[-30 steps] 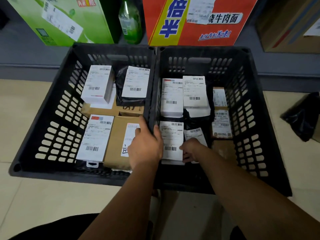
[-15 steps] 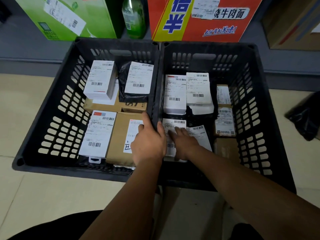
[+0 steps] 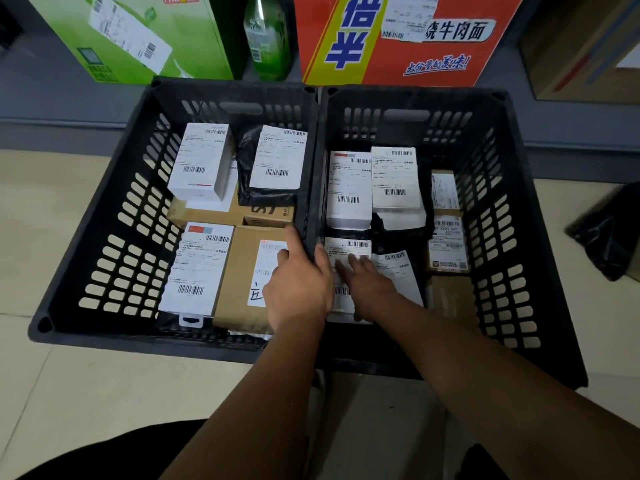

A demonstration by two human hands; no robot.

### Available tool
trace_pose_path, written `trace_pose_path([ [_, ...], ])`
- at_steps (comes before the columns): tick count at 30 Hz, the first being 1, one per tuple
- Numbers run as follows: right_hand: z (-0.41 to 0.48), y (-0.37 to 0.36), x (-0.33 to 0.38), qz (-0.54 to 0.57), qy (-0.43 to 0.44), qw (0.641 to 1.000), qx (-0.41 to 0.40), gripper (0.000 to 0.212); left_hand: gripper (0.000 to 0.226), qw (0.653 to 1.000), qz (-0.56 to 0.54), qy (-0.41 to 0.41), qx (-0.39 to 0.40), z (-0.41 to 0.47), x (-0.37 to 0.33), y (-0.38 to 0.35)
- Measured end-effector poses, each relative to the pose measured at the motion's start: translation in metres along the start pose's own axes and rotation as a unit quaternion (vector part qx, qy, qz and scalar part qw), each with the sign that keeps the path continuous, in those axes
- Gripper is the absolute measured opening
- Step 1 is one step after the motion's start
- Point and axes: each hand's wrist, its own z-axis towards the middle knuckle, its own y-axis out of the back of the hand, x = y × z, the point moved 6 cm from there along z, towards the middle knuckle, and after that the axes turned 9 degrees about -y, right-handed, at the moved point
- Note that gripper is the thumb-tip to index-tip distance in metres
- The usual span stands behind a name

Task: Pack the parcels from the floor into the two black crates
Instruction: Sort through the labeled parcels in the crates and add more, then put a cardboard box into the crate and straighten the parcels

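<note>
Two black slotted crates stand side by side on the floor, the left crate [image 3: 114, 237] and the right crate [image 3: 498, 244], each holding several labelled parcels. My left hand [image 3: 298, 285] grips the shared walls between the crates, thumb over the left crate's brown box [image 3: 242, 282]. My right hand [image 3: 363, 285] lies flat, fingers spread, on a white labelled parcel [image 3: 346, 251] at the near left of the right crate. A second white parcel [image 3: 398, 275] lies beside it. The right hand holds nothing.
A green carton [image 3: 138, 32], a green bottle [image 3: 268, 36] and a red-and-yellow carton [image 3: 398, 39] stand behind the crates. A brown box [image 3: 588, 46] is at the far right. A black bag [image 3: 609, 233] lies on the tiled floor right of the crates.
My right hand opened from a curled grip at the parcel's near edge, slid left and now rests flat on its label. The left hand stayed on the crate walls.
</note>
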Motion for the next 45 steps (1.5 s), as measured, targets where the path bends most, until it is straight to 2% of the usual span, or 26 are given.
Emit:
trace_pose_path([
  [3,0.002,0.006,-0.002,-0.001,0.021,0.999,0.024,0.128,0.055,1.000,0.006,-0.003,-0.002,0.000,-0.001,0.000],
  [5,0.002,0.019,-0.004,-0.001,0.034,0.998,0.047,0.120,0.053,1.000,0.004,-0.003,-0.001,0.001,0.000,0.000],
  [8,-0.011,0.055,-0.014,0.040,0.033,0.999,0.016,0.098,0.052,1.000,0.002,0.002,0.009,0.001,0.003,-0.001],
  [12,-0.057,0.107,-0.046,0.140,0.009,0.989,-0.052,0.051,0.053,1.000,-0.001,0.001,0.028,0.001,0.004,-0.003],
  [13,-0.073,0.119,-0.058,0.165,-0.003,0.984,-0.066,0.047,0.056,0.999,-0.004,0.000,0.041,0.001,0.004,-0.003],
  [16,-0.131,0.147,-0.095,0.233,-0.052,0.965,-0.105,0.060,0.066,0.994,-0.031,0.006,0.107,0.000,0.002,-0.001],
  [19,-0.190,0.168,-0.133,0.287,-0.096,0.941,-0.151,0.054,0.080,0.986,-0.014,0.022,0.163,-0.003,-0.004,0.016],
  [21,-0.232,0.172,-0.160,0.314,-0.120,0.923,-0.189,0.039,0.083,0.991,0.015,-0.019,0.133,-0.009,-0.024,0.034],
  [23,-0.268,0.167,-0.189,0.328,-0.149,0.909,-0.208,0.042,0.081,0.990,0.038,-0.075,0.117,-0.023,-0.054,0.047],
  [25,-0.301,0.153,-0.221,0.357,-0.193,0.891,-0.206,0.050,0.079,0.981,0.039,-0.115,0.151,-0.043,-0.087,0.045],
  [31,-0.369,0.090,-0.301,0.449,-0.293,0.815,-0.221,0.052,0.077,0.941,-0.035,-0.183,0.282,-0.116,-0.175,0.002],
  [34,-0.378,0.058,-0.328,0.471,-0.335,0.788,-0.213,0.050,0.085,0.923,-0.079,-0.176,0.334,-0.145,-0.203,-0.025],
  [36,-0.375,0.037,-0.343,0.489,-0.356,0.769,-0.205,0.049,0.088,0.920,-0.107,-0.158,0.341,-0.150,-0.216,-0.041],
  [42,-0.330,-0.022,-0.386,0.519,-0.408,0.730,-0.175,0.059,0.092,0.922,-0.221,-0.081,0.308,-0.118,-0.248,-0.096],
  [45,-0.293,-0.038,-0.418,0.512,-0.428,0.724,-0.175,0.061,0.097,0.933,-0.229,-0.067,0.268,-0.091,-0.273,-0.126],
])
